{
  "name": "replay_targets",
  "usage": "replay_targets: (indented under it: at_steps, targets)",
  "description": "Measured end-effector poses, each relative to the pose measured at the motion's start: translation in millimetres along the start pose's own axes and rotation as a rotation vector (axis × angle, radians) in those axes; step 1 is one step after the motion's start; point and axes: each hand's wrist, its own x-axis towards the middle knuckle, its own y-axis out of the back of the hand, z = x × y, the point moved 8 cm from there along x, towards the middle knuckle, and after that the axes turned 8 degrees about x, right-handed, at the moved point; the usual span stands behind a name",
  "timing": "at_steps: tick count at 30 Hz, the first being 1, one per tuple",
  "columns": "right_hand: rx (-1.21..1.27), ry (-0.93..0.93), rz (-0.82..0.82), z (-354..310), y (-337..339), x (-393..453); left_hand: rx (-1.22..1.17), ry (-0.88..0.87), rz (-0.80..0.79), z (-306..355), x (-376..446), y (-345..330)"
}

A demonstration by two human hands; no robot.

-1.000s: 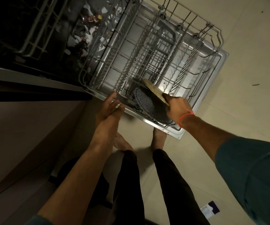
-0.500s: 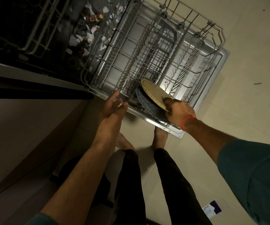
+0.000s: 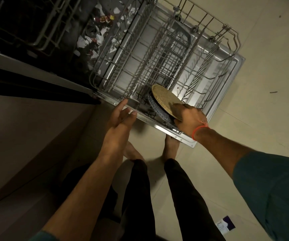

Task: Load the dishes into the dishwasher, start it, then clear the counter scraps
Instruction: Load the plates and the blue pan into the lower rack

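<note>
The dishwasher's lower wire rack (image 3: 223, 33) is pulled out over the open steel door (image 3: 234, 75). A dark speckled plate (image 3: 155, 108) stands on edge at the rack's near corner. My right hand (image 3: 189, 121) grips the rim of a tan speckled plate (image 3: 164, 99), which leans against the dark plate inside the rack. Straight-fingered, my left hand (image 3: 121, 119) hovers at the near edge of the door and holds nothing.
Torn paper and food scraps (image 3: 95, 37) litter the dishwasher floor behind the rack. The upper rack (image 3: 35, 23) is in the dark cavity at top left. Cabinet fronts (image 3: 27, 129) are on the left, tiled floor to the right. A small printed packet (image 3: 224, 226) lies on the floor.
My right hand has tilted the tan plate from nearly upright to leaning flatter against the dark plate and has drawn slightly nearer. My left hand has barely moved.
</note>
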Motion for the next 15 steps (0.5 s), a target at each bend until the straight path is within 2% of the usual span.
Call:
replay_targets:
  at_steps: [15]
  targets:
    - [0.428, -0.018, 0.253, -33, 30, -26, -0.091, -0.031, -0.021, 17, -28, 16]
